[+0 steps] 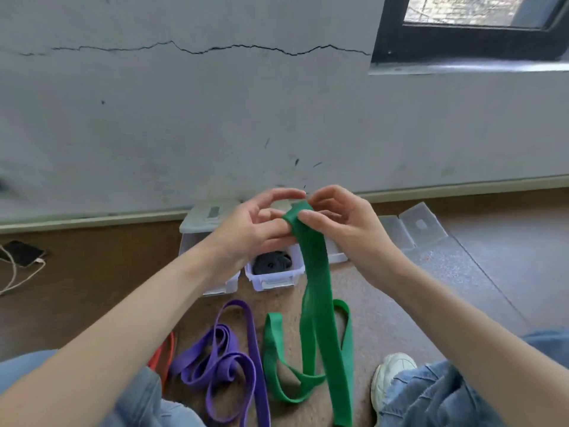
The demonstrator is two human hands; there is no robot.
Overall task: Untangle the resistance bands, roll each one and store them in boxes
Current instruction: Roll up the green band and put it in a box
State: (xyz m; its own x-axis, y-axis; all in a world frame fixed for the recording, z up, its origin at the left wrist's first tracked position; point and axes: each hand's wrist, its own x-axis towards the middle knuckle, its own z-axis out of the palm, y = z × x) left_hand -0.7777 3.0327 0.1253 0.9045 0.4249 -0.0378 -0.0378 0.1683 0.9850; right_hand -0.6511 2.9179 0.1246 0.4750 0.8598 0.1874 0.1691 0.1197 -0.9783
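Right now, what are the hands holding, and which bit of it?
Both hands, left and right, pinch the folded top end of the wide green rubber resistance band; the rest hangs down to the floor.

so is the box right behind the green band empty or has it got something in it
Not empty. The open box holds a dark rolled band; the green band, held up by both hands, hangs beside it.

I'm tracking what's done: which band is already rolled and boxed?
The black band, coiled inside the open white box; green, purple and orange ones remain loose.
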